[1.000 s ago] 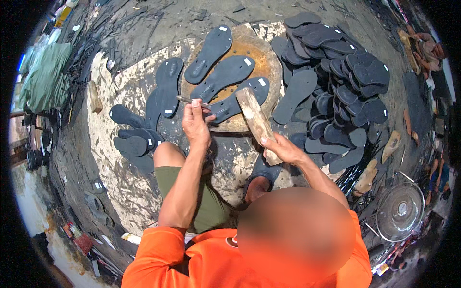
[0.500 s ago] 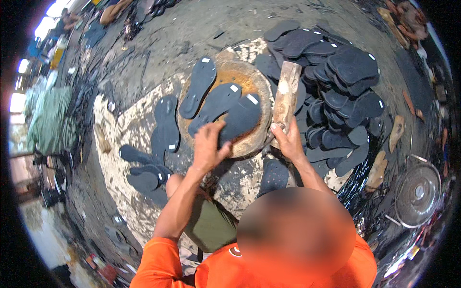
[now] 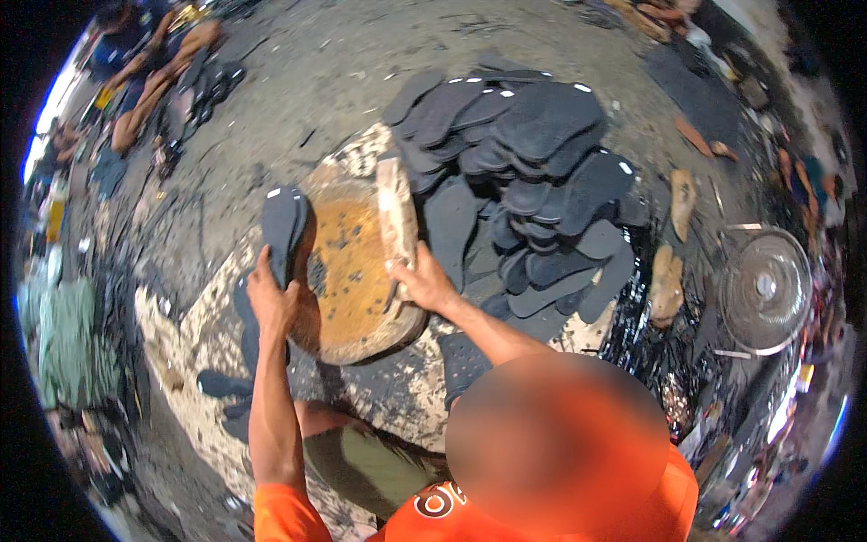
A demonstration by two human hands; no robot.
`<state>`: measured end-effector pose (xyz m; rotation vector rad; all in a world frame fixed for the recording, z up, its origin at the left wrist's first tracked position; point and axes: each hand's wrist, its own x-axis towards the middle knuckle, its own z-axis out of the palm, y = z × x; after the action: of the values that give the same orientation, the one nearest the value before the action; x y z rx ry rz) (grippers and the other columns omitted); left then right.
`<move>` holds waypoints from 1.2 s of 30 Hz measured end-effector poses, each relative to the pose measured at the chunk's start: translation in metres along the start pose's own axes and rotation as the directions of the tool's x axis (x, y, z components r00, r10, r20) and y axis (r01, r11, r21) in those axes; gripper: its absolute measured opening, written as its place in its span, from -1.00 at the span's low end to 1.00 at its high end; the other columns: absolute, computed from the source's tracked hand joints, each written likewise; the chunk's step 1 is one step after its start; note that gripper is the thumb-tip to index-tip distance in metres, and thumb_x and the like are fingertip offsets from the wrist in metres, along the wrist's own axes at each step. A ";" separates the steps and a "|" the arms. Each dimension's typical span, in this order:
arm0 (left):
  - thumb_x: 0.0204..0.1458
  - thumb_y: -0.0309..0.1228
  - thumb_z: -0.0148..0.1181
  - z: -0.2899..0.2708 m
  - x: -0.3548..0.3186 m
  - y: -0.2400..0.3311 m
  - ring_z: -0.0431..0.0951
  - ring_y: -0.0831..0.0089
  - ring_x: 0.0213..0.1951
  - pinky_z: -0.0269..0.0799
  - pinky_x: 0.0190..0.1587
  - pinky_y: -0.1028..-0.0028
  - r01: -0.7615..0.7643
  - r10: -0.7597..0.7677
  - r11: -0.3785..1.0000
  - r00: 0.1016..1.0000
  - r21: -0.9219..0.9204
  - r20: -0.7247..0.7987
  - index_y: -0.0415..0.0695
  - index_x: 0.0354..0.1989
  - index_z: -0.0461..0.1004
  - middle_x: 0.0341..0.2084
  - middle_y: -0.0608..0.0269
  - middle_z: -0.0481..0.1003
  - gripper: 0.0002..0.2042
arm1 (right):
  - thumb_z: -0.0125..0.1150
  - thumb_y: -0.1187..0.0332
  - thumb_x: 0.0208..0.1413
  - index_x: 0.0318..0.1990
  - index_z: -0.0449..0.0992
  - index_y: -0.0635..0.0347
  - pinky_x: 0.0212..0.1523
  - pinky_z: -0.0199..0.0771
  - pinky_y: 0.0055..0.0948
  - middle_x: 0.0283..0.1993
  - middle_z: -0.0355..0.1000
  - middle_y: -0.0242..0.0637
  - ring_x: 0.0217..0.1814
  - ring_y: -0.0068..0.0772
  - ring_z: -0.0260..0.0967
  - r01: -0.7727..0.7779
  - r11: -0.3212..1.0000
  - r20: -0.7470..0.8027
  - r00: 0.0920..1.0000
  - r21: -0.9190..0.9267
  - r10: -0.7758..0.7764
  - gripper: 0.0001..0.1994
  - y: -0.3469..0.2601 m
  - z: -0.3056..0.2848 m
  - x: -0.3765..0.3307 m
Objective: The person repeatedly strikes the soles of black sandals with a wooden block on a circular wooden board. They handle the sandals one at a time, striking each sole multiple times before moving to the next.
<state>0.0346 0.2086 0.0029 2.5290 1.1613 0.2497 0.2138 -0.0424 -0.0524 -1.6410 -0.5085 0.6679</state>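
Note:
My left hand [image 3: 274, 298] is closed round the lower part of a few stacked black shoe soles [image 3: 283, 221], held at the left rim of a round wooden block [image 3: 348, 262]. The block's worn orange-brown top is strewn with small black bits. My right hand [image 3: 424, 282] grips a pale, rough wooden mallet [image 3: 396, 212] that lies along the block's right side. A short dark piece shows under that hand; its kind is unclear. More black soles lie left of the block, partly behind my left arm.
A large heap of black soles [image 3: 533, 144] is piled right of the block. A perforated black sole [image 3: 465, 361] lies near my right forearm. Farther right are a round fan guard [image 3: 766, 287] and pale foot-shaped pieces [image 3: 666, 287]. Other people sit at the upper left.
My left hand has gathered the soles off the block and moved them left to its rim. The mallet stays in my right hand. The whole view has shifted.

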 end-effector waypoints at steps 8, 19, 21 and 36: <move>-0.07 -0.18 0.49 -0.039 0.026 0.264 0.31 0.01 0.36 0.21 0.39 0.16 -0.325 0.350 0.703 0.932 -0.633 -0.090 -0.15 0.41 0.23 0.37 -0.15 0.26 -0.15 | 0.26 0.18 0.18 0.27 0.30 0.32 0.20 0.33 -0.16 0.10 0.46 -0.03 0.16 -0.07 0.42 0.008 1.000 0.149 0.989 0.014 -0.010 -0.42 -0.022 -0.002 0.010; 0.01 -0.03 0.44 0.029 -0.060 -0.068 0.11 -0.13 0.45 0.01 0.45 0.00 0.411 -0.414 0.905 0.791 -0.109 -0.450 -0.03 0.49 0.11 0.41 -0.22 0.16 -0.09 | 0.10 0.26 0.34 -0.05 0.40 0.29 -0.28 0.61 -0.32 -0.37 0.47 -0.28 -0.35 -0.38 0.52 -0.111 0.969 0.071 0.993 0.222 0.098 -0.75 0.012 -0.010 0.013; -0.07 -0.03 0.50 0.020 -0.101 -0.097 0.15 -0.11 0.43 0.08 0.43 0.06 0.537 -0.524 0.840 0.841 0.083 -0.138 -0.08 0.51 0.02 0.40 -0.22 0.16 0.01 | 0.10 0.24 0.35 -0.04 0.38 0.29 -0.28 0.60 -0.33 -0.35 0.46 -0.25 -0.37 -0.38 0.50 -0.123 0.972 0.076 0.991 0.202 0.109 -0.73 0.007 -0.010 0.008; -0.14 -0.29 0.43 -0.115 -0.078 -0.204 -0.07 -0.01 0.53 -0.14 0.51 -0.03 -0.263 0.269 0.772 0.960 0.579 0.077 0.06 0.55 -0.07 0.51 0.12 0.03 0.03 | 0.09 0.26 0.35 0.06 0.34 0.30 -0.26 0.61 -0.27 -0.29 0.41 -0.26 -0.28 -0.39 0.48 -0.329 0.886 0.212 0.939 0.327 0.271 -0.70 -0.012 -0.008 0.010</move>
<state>-0.1929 0.3002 0.0307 3.2470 0.9823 -0.0460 0.2275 -0.0396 -0.0413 -1.3330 -0.2239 1.0672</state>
